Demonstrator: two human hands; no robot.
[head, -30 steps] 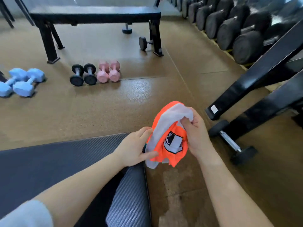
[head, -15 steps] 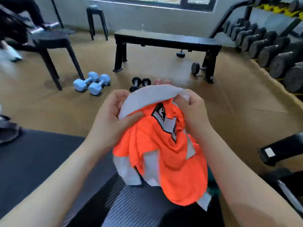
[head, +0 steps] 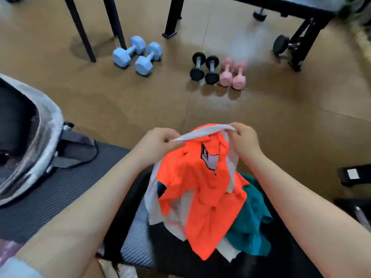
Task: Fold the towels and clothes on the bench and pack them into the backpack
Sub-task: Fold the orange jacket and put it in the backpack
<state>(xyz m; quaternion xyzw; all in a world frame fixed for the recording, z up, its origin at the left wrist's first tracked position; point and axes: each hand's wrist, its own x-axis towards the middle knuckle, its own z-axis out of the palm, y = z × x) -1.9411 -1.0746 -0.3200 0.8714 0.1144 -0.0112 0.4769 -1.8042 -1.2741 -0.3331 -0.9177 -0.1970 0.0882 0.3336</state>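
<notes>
The orange shirt (head: 202, 189) hangs down in front of the person, over the bench (head: 60, 189). Its white top edge is stretched between two hands. The left hand (head: 158, 142) pinches that edge at the shirt's 10 o'clock. The right hand (head: 244, 140) pinches it at 1 o'clock. A teal cloth (head: 253, 221) lies under the shirt at 4 o'clock. The open backpack (head: 32, 141) sits on the bench at 9 o'clock. Blue dumbbells (head: 137, 54), black dumbbells (head: 204, 68) and pink dumbbells (head: 233, 74) rest on the floor (head: 301, 109) at 12 o'clock.
</notes>
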